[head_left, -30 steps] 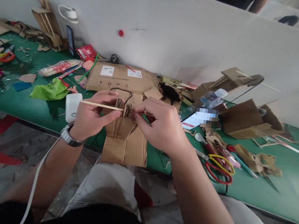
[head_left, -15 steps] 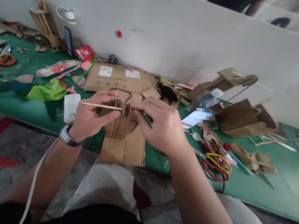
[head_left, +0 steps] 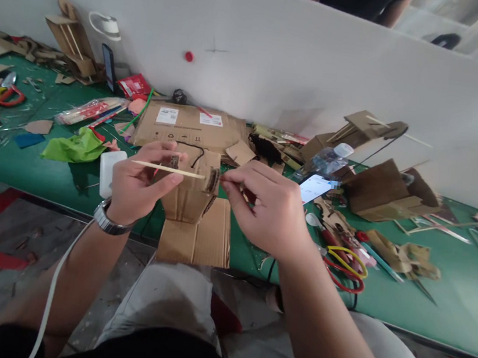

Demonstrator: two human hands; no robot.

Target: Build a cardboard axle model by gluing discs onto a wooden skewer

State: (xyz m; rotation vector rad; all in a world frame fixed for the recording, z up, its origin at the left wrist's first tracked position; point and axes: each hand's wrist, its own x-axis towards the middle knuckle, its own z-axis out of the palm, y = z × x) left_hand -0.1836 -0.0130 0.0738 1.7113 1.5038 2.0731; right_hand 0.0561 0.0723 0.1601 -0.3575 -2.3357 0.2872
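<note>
My left hand (head_left: 144,181) is closed around a thin wooden stick (head_left: 193,174), its thumb pressed along it. The stick points right to a small layered cardboard wheel (head_left: 212,180). Just right of that wheel, my right hand (head_left: 262,202) is pinched, fingertips close to its outer face; what lies between them is too small to make out. Beneath both hands stands a folded cardboard structure (head_left: 185,204) with a flat cardboard flap (head_left: 195,244) in front. A black cord (head_left: 200,156) loops over its top. The left fingers hide part of the stick and a smaller cardboard piece (head_left: 174,162).
A flat printed carton (head_left: 188,128) lies behind. Left are green crepe paper (head_left: 69,148) and a white device (head_left: 110,174). Right are a lit phone (head_left: 314,189), scissors (head_left: 346,266), a plastic bottle (head_left: 330,158) and a cardboard model (head_left: 391,193). A wall stands behind the green table (head_left: 466,291).
My right hand has moved slightly right and the cardboard wheel has shifted right with it. More of the stick's right part shows between my left thumb and the wheel.
</note>
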